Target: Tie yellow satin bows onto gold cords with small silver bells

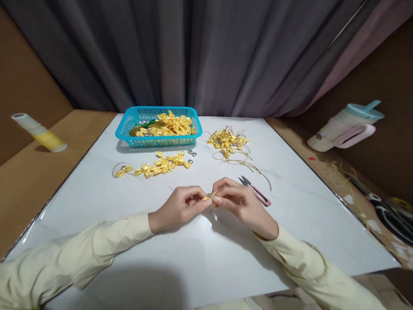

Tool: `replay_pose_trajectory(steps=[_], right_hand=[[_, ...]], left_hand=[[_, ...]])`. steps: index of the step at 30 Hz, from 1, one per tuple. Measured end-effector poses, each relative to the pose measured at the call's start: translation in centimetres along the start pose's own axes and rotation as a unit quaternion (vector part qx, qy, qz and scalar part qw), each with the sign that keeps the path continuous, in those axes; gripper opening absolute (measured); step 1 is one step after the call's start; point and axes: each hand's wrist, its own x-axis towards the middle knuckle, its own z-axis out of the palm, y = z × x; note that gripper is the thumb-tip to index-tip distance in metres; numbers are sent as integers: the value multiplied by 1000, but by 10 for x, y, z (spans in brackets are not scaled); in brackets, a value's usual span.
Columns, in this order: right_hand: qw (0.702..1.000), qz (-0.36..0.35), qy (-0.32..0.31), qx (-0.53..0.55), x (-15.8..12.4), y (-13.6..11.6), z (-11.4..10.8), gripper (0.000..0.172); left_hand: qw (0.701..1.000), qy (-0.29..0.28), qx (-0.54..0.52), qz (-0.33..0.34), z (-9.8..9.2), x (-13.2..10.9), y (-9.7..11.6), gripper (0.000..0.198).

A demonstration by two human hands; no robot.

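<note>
Between my fingertips, above the middle of the white table, is a small yellow ribbon bow [210, 197], mostly covered by the fingers. My left hand [181, 205] pinches its left end, and my right hand [240, 201] pinches the other end. Pink-handled thread snips [257, 191] lie just beyond my right hand with the blades pointing away. Past my left hand lies a loose row of yellow bows [164, 164], with a few small shiny beads [192, 153] beside it. A heap of bows with gold cord [228, 141] sits further off to the right.
A blue basket [158, 141] of bows and gold cord stands at the back. One bow with a cord loop [123, 170] lies at left. On the brown surface are a ribbon-wrapped tube [43, 135], a tumbler [344, 127] and black-handled scissors [395, 223].
</note>
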Motion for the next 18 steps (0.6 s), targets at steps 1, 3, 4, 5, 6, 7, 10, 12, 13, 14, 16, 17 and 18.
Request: replay_pose_trajectory(steps=[1,3,4,5,6,7,10,12,13,14,16,17,18], right_hand=[[1000,2,0,6,0,0,0,24],[1000,6,0,13,0,0,0,23],[1000,7,-1,14,0,0,0,23],[1000,7,-2,14,0,0,0,23],[1000,7,-3,11,0,-1,0,23],[1000,4,0,1,-1,-1,0,22],[994,-25,61,-85,-3,-4,-1,19],[978,-58,118,-162,-5,-5,0,18],[969,-75,135,-192,-7,-6,2,18],[964,-86,135,-213,-8,-7,3,19],[964,-83,99,-233,-11,-7,7,21],[966,-70,72,-237,-11,-7,9,23],[969,-51,47,-237,-11,-6,11,24]], left_hand=[[1000,11,21,10,1,0,0,24],[998,29,55,29,2,-1,-1,22],[997,34,64,35,2,-1,-2,21],[996,36,67,37,2,-1,-2,21],[997,36,66,35,2,-1,-3,21],[997,36,60,30,1,0,-4,22],[998,56,34,9,1,1,-6,23],[997,76,15,-5,2,2,-6,22],[996,83,5,-12,3,3,-5,21],[996,87,-5,-20,3,3,-5,20],[995,89,-21,-35,4,3,-4,20],[995,90,-26,-41,5,3,-4,19],[994,90,-29,-45,5,3,-4,19]])
